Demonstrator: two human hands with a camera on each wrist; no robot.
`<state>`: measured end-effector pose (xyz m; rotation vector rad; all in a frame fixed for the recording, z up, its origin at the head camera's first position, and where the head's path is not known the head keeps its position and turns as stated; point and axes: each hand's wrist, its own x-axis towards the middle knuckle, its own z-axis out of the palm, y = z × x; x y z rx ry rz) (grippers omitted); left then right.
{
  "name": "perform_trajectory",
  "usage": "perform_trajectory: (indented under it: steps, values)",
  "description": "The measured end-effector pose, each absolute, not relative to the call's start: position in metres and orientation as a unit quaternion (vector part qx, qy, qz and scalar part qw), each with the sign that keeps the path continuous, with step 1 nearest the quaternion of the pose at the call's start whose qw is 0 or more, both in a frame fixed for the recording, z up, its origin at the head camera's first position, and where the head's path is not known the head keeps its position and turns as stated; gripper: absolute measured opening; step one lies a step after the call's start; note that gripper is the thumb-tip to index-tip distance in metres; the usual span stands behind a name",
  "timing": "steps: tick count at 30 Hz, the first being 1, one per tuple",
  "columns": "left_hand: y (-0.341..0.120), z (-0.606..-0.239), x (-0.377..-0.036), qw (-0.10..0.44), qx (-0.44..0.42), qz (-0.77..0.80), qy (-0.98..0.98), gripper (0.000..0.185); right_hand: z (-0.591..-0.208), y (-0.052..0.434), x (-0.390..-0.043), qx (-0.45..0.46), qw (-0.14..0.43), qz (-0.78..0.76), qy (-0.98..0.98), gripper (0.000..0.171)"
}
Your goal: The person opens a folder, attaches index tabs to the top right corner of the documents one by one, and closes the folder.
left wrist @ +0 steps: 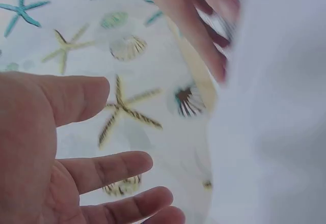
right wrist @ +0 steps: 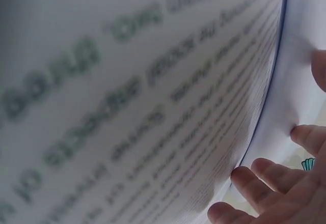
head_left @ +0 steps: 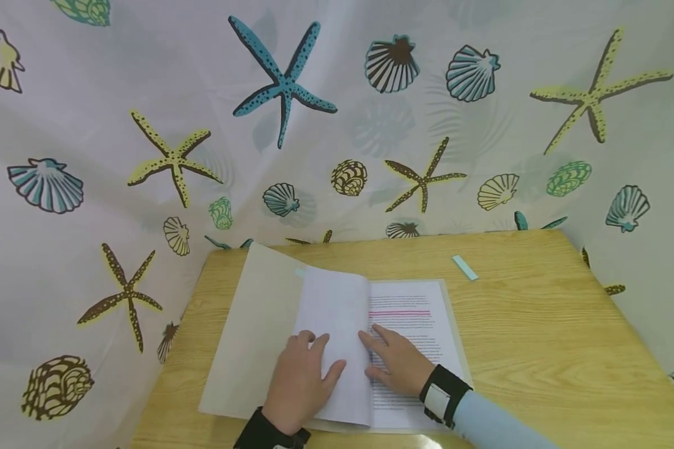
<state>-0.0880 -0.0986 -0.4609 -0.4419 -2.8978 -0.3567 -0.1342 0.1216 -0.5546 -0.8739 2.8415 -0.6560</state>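
An open stapled document (head_left: 404, 324) lies in a pale folder (head_left: 253, 330) on the wooden table (head_left: 539, 337). Its right page carries printed text with a pink highlighted line (head_left: 399, 312). My left hand (head_left: 309, 374) rests flat on the blank turned-over page (head_left: 334, 305), fingers spread. My right hand (head_left: 395, 365) lies on the printed page beside the fold, fingers straight. In the left wrist view the left hand (left wrist: 76, 152) is spread out next to the white page (left wrist: 275, 132). The right wrist view shows blurred print (right wrist: 132, 96) and my right fingertips (right wrist: 249, 180) against the paper.
A small light-blue strip (head_left: 464, 268) lies on the table behind the document, to the right. A white curtain with starfish and shells (head_left: 283, 81) hangs close around the table's back and sides. Bare wood stretches to the right of the folder.
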Motion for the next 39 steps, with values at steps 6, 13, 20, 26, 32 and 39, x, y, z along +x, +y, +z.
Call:
perform_trajectory:
  steps: [6,13,20,26,32,39]
  values:
    - [-0.06,-0.466,-0.093,0.089,-0.242,-0.139,-0.956,0.05,-0.556,0.123,-0.135,-0.304,0.038,-0.213,0.928,0.065]
    - [-0.029,-0.481,-0.118,0.079,-0.273,-0.129,-0.95,0.049,-0.554,0.125,-0.134,-0.311,0.042,-0.221,0.923,0.061]
    - [-0.024,-0.499,-0.141,-0.004,-0.242,-0.071,-0.968,0.059,-0.559,0.122,-0.135,-0.305,0.062,-0.217,0.925,0.067]
    - [-0.029,-0.51,-0.145,-0.044,-0.209,-0.045,-0.976,0.062,-0.562,0.121,-0.134,-0.305,0.072,-0.196,0.929,0.071]
    - [-0.034,-0.514,-0.145,-0.046,-0.198,-0.05,-0.978,0.061,-0.557,0.119,-0.132,-0.286,0.098,-0.217,0.928,0.076]
    - [-0.037,-0.516,-0.143,-0.041,-0.188,-0.06,-0.98,0.061,-0.558,0.124,-0.131,-0.307,0.087,-0.251,0.914,0.067]
